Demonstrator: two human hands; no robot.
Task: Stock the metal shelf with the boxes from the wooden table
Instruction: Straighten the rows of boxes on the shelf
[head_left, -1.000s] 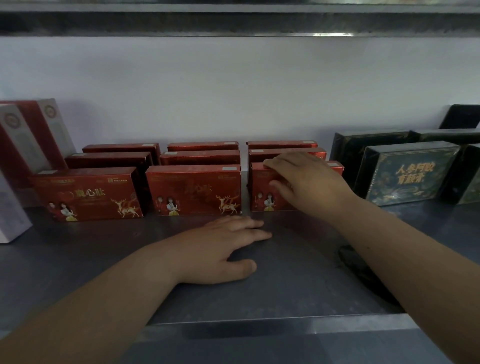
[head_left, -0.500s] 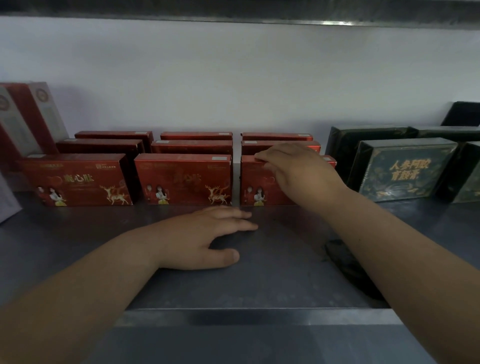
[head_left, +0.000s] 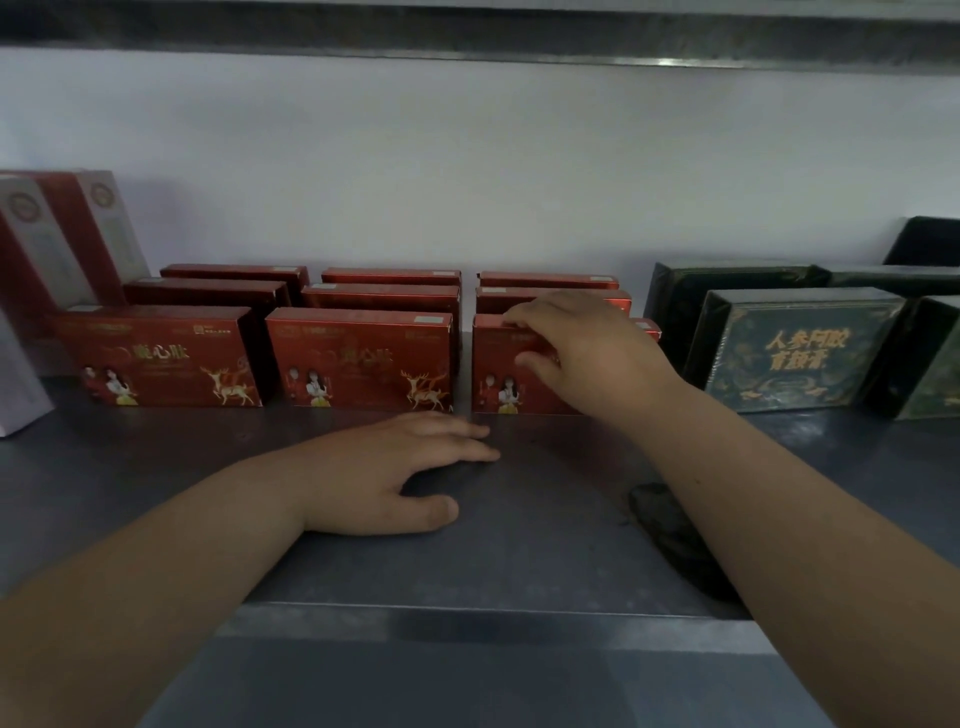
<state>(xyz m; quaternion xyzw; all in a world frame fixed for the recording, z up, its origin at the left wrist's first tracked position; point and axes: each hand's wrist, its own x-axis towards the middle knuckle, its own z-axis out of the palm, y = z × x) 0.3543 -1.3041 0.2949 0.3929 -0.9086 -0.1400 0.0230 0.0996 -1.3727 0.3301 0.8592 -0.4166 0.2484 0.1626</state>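
Red boxes with a gold deer stand upright in three columns on the metal shelf (head_left: 156, 467). The front left box (head_left: 161, 358) and front middle box (head_left: 358, 358) stand free. My right hand (head_left: 587, 358) grips the front right red box (head_left: 493, 374), fingers over its top edge and thumb on its face. My left hand (head_left: 395, 473) lies flat on the shelf surface just in front of the middle and right boxes, holding nothing. More red boxes (head_left: 384, 296) stand in rows behind.
Dark green boxes (head_left: 795, 348) stand at the right of the shelf. Tall red and white boxes (head_left: 57, 249) lean at the left, with a pale box (head_left: 15, 384) at the left edge. A white wall is behind and an upper shelf edge (head_left: 467, 36) above.
My right thumb has come down onto the front face of the right red box. My left hand stays flat on the shelf. The view has shifted slightly.
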